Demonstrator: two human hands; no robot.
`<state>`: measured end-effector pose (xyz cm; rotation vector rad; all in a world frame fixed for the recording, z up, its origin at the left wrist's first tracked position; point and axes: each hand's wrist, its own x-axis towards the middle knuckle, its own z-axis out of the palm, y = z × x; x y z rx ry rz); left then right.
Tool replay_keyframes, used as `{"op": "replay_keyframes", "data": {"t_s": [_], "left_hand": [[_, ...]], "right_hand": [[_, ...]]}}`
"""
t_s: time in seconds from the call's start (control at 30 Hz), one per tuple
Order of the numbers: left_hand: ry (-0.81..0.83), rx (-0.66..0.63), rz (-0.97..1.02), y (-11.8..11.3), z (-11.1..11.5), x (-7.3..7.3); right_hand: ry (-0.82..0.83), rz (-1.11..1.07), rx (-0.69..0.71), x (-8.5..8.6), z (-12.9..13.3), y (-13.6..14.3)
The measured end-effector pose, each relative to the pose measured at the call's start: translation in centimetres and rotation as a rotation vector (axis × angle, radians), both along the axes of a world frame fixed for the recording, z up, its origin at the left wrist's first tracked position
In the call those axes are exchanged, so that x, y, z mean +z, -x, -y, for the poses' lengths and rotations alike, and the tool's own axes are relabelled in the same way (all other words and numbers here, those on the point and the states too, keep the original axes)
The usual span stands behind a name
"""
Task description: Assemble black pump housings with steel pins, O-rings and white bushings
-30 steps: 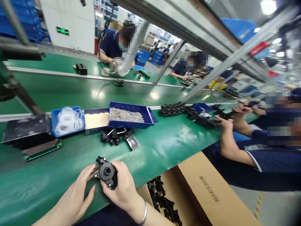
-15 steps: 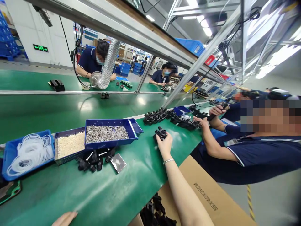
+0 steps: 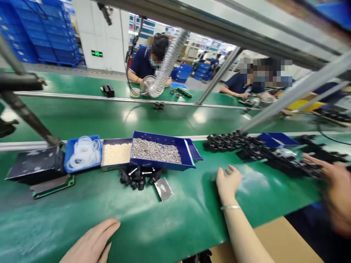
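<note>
My right hand (image 3: 229,181) is over the green bench, its fingers apart and nothing visible in them. It is nearest to a row of black plastic parts (image 3: 227,140), just beyond its fingertips. My left hand (image 3: 91,243) is low at the near edge, fingers stretched out and holding nothing that I can see. Between the hands lies a small square metal plate (image 3: 163,189), beside a cluster of black plastic fittings (image 3: 137,178). Behind these stand a blue bin of metal pins (image 3: 156,150), a tray of small cream-coloured pieces (image 3: 117,153) and a blue bin of white tubing rings (image 3: 83,150).
A co-worker's hand (image 3: 336,182) reaches in at right beside more black parts (image 3: 285,160). Below the bench edge is a cardboard box (image 3: 282,237). A metal frame post (image 3: 296,91) slants down at right. A black box (image 3: 38,164) stands at left.
My right hand has let go of the black plastic part. My left hand has come further into view. The camera has turned left.
</note>
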<state>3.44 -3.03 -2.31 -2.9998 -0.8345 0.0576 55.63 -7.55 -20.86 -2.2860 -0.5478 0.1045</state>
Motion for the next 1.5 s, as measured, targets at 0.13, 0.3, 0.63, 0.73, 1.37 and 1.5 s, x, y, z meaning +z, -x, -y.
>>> {"op": "replay_keyframes", "data": {"t_s": [0.13,0.3,0.63,0.73,1.37,1.5], "left_hand": [[0.071,0.082,-0.021,-0.3,0.5,0.5],[0.132,0.139,0.062,0.0,1.5,0.4],[-0.095,1.078,-0.067,16.0,-3.0,8.9],[-0.021,1.172,-0.325,22.8,-5.8,13.1],[0.841,0.652,0.106,12.8,-4.0,6.1],[0.989,0.694,0.283,10.0,-3.3,3.8]], "right_hand": [[-0.249,0.345,0.578,7.8,-0.8,10.7],[-0.413,0.497,1.276,14.5,-4.2,23.8],[-0.041,0.989,1.476,10.5,-7.7,31.1],[-0.092,0.976,1.551,10.2,-7.4,31.1],[-0.341,-2.033,0.591,15.5,-5.6,37.3],[-0.284,-1.947,0.644,16.0,-7.8,37.3]]}}
